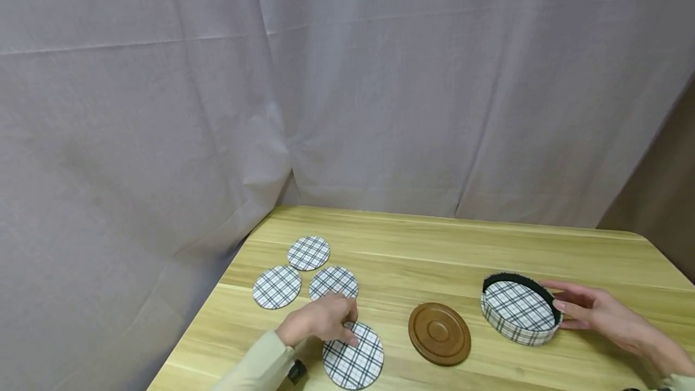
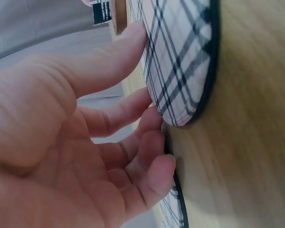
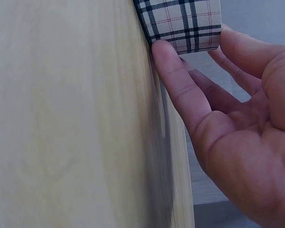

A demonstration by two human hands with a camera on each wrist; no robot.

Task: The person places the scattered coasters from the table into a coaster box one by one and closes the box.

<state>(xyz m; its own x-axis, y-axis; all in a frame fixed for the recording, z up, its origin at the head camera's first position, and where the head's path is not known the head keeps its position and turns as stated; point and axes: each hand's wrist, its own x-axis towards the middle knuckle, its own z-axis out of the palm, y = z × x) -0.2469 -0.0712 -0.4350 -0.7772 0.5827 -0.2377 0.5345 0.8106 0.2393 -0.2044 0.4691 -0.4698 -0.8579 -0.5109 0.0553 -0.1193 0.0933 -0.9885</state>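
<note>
Left hand (image 1: 326,317) bends over coaster (image 1: 355,367); right hand (image 1: 602,312) grips holder (image 1: 521,336).

You can read no text, label, brand, number or sign in any of your three views. With the brown disc (image 1: 440,333) as your landmark, you see plaid lines but no lettering on the plaid discs (image 1: 277,287) to its left, and likewise on the round plaid holder (image 1: 505,326) to its right. The brown disc itself shows you rings, no readable mark.
</note>
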